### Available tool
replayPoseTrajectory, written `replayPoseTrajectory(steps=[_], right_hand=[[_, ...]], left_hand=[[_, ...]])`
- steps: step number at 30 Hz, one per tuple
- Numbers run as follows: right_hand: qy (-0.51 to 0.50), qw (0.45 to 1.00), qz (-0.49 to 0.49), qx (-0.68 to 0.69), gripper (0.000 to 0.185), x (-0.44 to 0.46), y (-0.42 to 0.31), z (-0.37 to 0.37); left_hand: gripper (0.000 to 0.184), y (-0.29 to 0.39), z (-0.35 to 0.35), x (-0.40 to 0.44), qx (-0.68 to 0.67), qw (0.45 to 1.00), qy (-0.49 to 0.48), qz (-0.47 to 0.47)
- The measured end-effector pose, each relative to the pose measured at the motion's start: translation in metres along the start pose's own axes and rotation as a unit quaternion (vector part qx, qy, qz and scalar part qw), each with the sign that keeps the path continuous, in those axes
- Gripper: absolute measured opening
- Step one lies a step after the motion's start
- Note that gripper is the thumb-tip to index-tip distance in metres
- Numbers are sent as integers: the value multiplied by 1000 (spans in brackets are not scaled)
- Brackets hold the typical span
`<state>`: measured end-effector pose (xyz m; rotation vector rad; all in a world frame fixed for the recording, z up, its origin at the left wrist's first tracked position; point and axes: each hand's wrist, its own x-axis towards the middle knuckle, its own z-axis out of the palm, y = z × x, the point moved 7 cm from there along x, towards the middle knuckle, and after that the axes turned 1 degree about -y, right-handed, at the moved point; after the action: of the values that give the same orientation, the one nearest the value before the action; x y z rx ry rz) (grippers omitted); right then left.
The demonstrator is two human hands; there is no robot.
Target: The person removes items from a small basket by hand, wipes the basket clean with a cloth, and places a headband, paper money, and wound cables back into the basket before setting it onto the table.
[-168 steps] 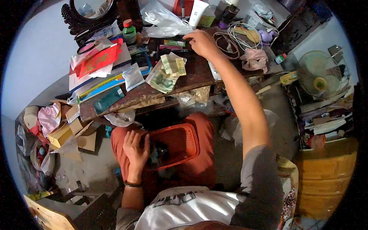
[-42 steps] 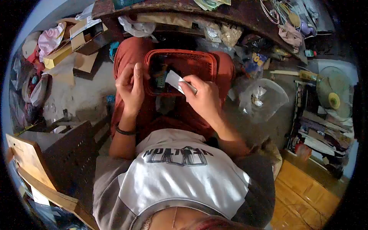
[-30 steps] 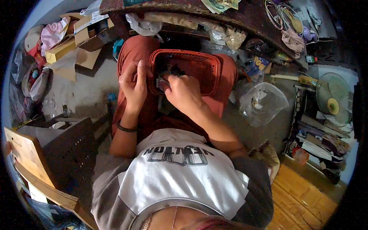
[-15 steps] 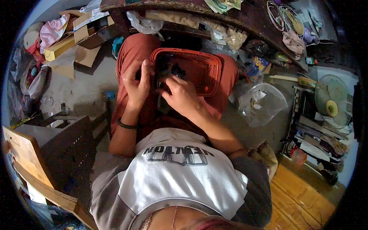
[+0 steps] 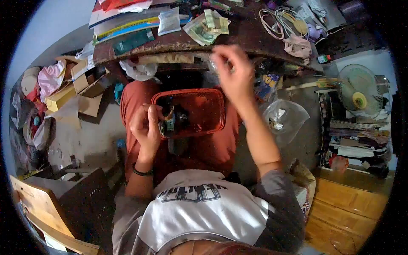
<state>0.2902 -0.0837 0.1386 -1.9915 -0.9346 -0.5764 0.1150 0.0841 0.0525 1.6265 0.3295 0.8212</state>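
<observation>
A red plastic basket (image 5: pixel 199 131) rests across my lap, with small dark things (image 5: pixel 182 117) in its left part that I cannot make out. At its left rim my left hand (image 5: pixel 145 127) is closed, thumb up. A thin brownish strip shows by its fingertips, but what the fingers hold is unclear. My right hand (image 5: pixel 236 74) is raised beyond the basket, in front of the desk edge. Its fingers are curled together and a little blurred; anything in them is hidden. Banknotes (image 5: pixel 206 29) lie on the desk just past that hand.
The dark desk (image 5: pixel 242 34) carries books, a white packet (image 5: pixel 169 21), coiled cables (image 5: pixel 293 23) and a cloth (image 5: pixel 297 47). A clear plastic bag (image 5: pixel 284 117) sits on the floor at right, near a fan (image 5: pixel 360 91). Cardboard boxes (image 5: pixel 80 78) and a wooden chair (image 5: pixel 38 195) are at left.
My right hand has left the basket and risen forward and right toward the desk. My left hand stays at the basket's left rim. The view has shifted, showing more of the desk.
</observation>
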Motion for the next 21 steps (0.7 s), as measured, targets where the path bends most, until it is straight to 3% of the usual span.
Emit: replayPoseTrajectory(steps=[1,3,6,12,15,18,21], right_hand=[[11,999,-21,-22,16,20,18,-6],[-11,995,25,-100,20,53,55,-7],[-86,990,55,-98,28,86,88,10],[-173,960,5,-222,41,105,92,36],[-136,982,37,-128,46,110,93,38],[-223,949,135,-176,52,106,85,41],[-260,927,65,-260,61,102,88,53]], left_hand=[[20,4,5,3,-20,1000,-7,-3],[20,4,16,6,-50,998,-31,22],[18,-4,27,7,-42,997,-57,9],[18,-5,34,7,-43,996,-76,-4],[19,-2,34,10,-33,996,-86,-14],[19,1,43,13,-43,994,-96,-38],[18,4,56,20,-17,991,-128,-21]])
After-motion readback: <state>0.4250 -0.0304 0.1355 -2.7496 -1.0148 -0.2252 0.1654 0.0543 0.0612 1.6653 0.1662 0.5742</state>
